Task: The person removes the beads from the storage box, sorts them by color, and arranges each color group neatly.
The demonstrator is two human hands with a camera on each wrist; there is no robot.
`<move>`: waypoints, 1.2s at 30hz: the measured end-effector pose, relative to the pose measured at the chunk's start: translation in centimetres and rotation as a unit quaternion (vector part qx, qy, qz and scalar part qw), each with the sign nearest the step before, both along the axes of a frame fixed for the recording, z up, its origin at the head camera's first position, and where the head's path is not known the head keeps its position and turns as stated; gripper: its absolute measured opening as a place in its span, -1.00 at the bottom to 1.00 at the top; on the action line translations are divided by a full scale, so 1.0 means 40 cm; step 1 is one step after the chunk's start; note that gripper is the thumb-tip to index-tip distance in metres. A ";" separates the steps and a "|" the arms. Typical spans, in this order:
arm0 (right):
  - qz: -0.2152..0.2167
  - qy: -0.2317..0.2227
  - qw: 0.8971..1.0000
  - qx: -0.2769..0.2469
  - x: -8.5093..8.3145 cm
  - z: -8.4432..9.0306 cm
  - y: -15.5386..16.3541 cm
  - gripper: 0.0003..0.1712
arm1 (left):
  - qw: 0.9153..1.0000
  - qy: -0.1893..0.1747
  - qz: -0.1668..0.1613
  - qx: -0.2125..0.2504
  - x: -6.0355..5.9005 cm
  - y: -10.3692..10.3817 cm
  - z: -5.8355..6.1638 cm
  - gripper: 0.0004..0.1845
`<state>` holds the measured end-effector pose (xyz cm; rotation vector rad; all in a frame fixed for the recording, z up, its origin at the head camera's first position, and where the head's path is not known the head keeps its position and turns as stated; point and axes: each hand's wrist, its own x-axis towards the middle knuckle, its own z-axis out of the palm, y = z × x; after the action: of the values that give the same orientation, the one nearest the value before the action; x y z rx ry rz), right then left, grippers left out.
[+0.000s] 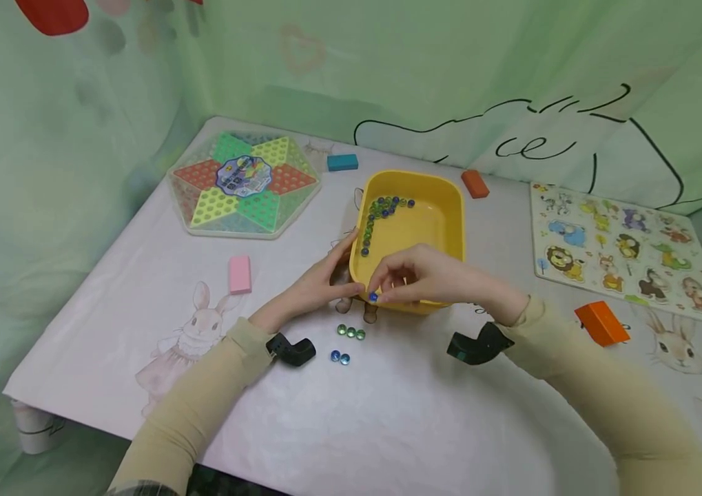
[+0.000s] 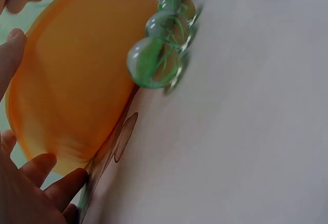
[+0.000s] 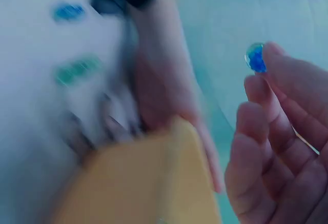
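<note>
Already many marbles (image 1: 382,207) lie inside the yellow tub (image 1: 450,207) beyond the right hand (image 1: 425,275), which pinches a blue marble (image 1: 373,297) at its near rim, while the left hand (image 1: 319,282) rests relaxed against its side; five marbles (image 1: 351,333) remain nearer.

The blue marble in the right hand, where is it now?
In the head view, the blue marble is pinched at the tips of the right hand, just outside the near left corner of the yellow tray, above three green marbles on the table.
</note>
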<state>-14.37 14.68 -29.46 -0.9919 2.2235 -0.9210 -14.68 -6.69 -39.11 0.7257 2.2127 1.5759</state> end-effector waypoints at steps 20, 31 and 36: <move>-0.047 -0.053 0.997 -0.019 0.154 -0.203 -0.020 -0.88 | 1.000 0.019 0.007 -0.006 -0.024 0.004 -0.043 -0.06; -0.094 -0.002 0.996 0.005 0.174 -0.219 -0.039 -0.89 | 1.000 0.023 0.012 -0.006 -0.029 0.002 -0.061 -0.04; -0.100 -0.002 0.995 0.015 0.177 -0.223 -0.044 -0.87 | 1.000 0.022 0.012 -0.009 -0.028 0.002 -0.062 -0.05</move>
<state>-7.28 12.92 -38.38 -0.7632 2.3566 -0.9707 -15.79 -6.62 -41.58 0.7370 2.2723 1.5648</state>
